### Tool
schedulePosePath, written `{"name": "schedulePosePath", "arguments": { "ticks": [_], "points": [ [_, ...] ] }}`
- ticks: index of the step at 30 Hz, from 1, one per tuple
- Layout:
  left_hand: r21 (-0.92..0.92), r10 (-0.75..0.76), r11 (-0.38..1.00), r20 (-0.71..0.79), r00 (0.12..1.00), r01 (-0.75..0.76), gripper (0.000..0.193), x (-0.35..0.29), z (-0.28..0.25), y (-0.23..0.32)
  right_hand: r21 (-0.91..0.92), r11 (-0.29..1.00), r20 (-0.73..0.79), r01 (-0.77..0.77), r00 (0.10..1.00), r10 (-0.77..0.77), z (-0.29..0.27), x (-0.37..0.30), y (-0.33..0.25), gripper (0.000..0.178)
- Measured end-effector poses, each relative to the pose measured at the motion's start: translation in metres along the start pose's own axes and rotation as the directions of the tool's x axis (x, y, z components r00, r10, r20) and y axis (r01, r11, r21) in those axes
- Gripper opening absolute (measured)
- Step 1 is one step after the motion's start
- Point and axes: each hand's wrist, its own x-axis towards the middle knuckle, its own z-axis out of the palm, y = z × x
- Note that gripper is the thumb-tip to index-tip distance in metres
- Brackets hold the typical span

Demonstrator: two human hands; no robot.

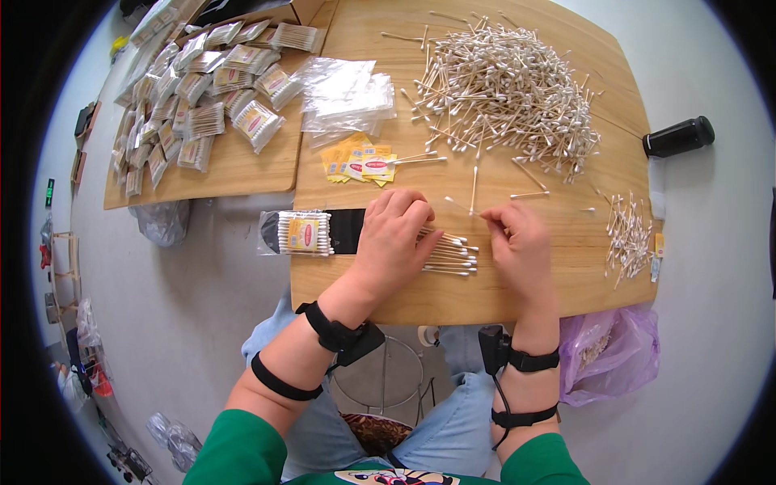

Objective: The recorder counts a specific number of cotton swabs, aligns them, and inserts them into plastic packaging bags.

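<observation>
My left hand (396,234) is closed over a loose bunch of cotton swabs (453,257) lying on the table, their white tips sticking out to its right. Just left of it, a black strip (347,230) runs partly under the hand. On the strip's left end lies a clear bag (268,234) filled with a row of swabs and a yellow card (303,234). My right hand (517,242) is pinched, its fingertips at the end of a thin cotton swab (461,207). A second swab (474,187) lies lengthwise just beyond those fingertips.
A big heap of cotton swabs (509,93) covers the far right, with a smaller pile (629,238) near the right edge. Yellow cards (343,162) and clear bags (347,93) lie beyond my left hand. Filled packs (206,105) crowd the left table. A black bottle (679,137) stands out right.
</observation>
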Motion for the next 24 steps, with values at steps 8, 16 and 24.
{"name": "schedulePosePath", "arguments": {
  "ticks": [8,16,24],
  "points": [
    [0.018,-0.047,0.999,-0.026,0.999,0.047,0.027,-0.001,0.008,0.008,-0.083,0.996,0.031,0.021,0.999,-0.018,0.000,-0.002,0.000,0.009],
    [0.044,0.023,0.999,0.072,0.997,-0.026,0.025,0.004,0.000,0.007,-0.003,1.000,0.012,0.014,1.000,-0.014,0.011,0.007,-0.010,0.014],
    [0.087,0.051,0.994,0.087,0.995,-0.059,0.016,0.003,-0.010,0.004,-0.055,0.998,-0.015,-0.026,1.000,0.026,0.005,0.012,-0.003,0.008]
  ]
}}
